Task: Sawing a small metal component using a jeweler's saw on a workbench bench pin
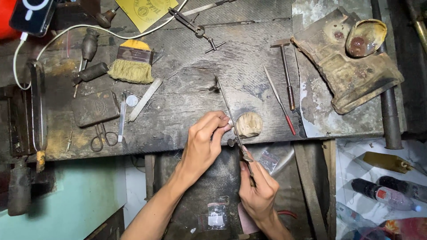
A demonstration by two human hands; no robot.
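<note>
While the left hand [205,133] pinches something too small to identify against the wooden peg [249,124] at the bench [187,98] edge, the right hand [258,191] grips a slim file [231,116] pointing to 11 o'clock. Risk: file skids onto fingertips. Count: one brush [132,62] at 10 o'clock, one hammer [286,71] at 1.

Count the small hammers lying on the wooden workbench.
1: a small metal-headed hammer with a dark handle lies right of centre on the worn wooden workbench, beside a thin red-tipped file. Others may be hidden among clutter.
</note>
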